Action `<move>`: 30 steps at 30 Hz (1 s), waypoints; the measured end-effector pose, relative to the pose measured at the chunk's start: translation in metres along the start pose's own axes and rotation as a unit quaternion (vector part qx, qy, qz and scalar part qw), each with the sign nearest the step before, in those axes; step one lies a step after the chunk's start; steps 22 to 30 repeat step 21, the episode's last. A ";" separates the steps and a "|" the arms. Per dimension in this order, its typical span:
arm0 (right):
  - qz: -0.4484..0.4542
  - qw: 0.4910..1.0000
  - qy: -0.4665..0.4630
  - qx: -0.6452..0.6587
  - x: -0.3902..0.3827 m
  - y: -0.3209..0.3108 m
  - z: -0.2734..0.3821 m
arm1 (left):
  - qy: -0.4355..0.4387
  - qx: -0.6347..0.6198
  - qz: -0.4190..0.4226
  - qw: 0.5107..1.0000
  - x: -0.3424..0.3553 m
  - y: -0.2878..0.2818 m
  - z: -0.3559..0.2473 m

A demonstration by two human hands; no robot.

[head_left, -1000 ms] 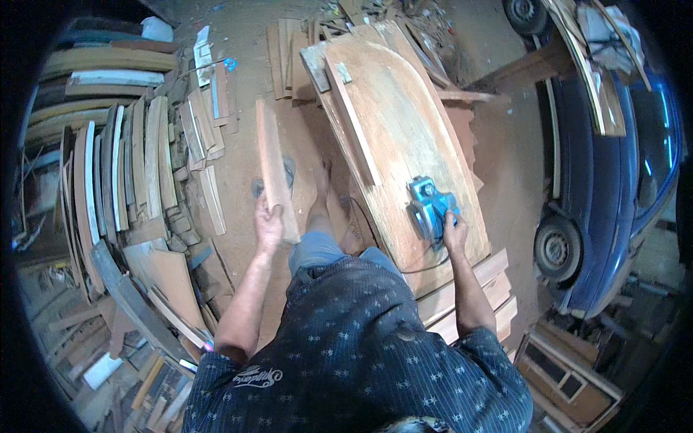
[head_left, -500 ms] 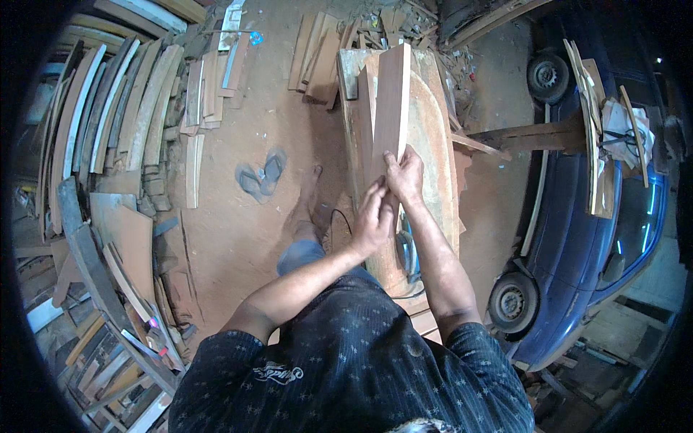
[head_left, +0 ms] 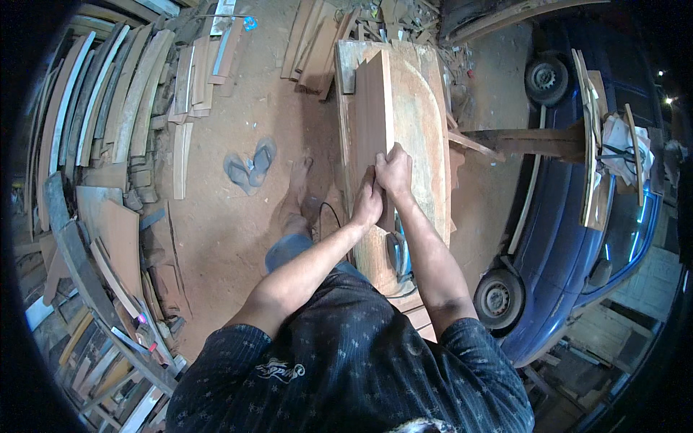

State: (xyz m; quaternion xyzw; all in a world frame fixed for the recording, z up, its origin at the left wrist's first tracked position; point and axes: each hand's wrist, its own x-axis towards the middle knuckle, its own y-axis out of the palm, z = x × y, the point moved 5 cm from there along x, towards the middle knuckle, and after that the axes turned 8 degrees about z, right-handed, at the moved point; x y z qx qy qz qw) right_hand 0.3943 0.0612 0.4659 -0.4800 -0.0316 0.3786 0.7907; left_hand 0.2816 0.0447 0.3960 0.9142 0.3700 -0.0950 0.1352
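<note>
A long reddish-brown wooden board [head_left: 372,115] stands on its edge on the workbench [head_left: 427,137], its pale narrow edge facing up. A second board seems to lie against its left side, mostly hidden. My right hand [head_left: 394,173] is closed over the board's near end from the right. On the left side of that same end, my left hand [head_left: 369,203] grips with the thumb near the top edge. Just nearer to me on the bench is a blue power tool [head_left: 401,254], partly hidden by my right forearm, with a dark cable beside it.
Boards lean and lie in stacks [head_left: 123,101] at the left, with more planks [head_left: 314,47] beyond the bench. A pair of sandals [head_left: 250,167] lies on the dirt floor. A blue vehicle [head_left: 556,238] stands at the right, near a beam [head_left: 527,143] and raised boards [head_left: 593,144].
Both hands have turned the board and brought it lower and left, alongside the other one. My right hand has gone from fingers on its face to a closed grip over its edge.
</note>
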 end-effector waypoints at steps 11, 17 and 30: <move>-0.016 1.000 -0.019 -0.006 0.021 -0.006 0.016 | -0.023 -0.027 0.003 0.999 0.031 -0.004 0.004; -0.016 1.000 -0.006 -0.013 0.015 -0.010 0.017 | 0.010 -0.013 -0.051 0.999 0.033 -0.001 0.023; -0.004 0.999 -0.014 -0.038 0.023 -0.003 0.011 | -0.038 -0.019 0.046 0.998 0.031 -0.009 -0.004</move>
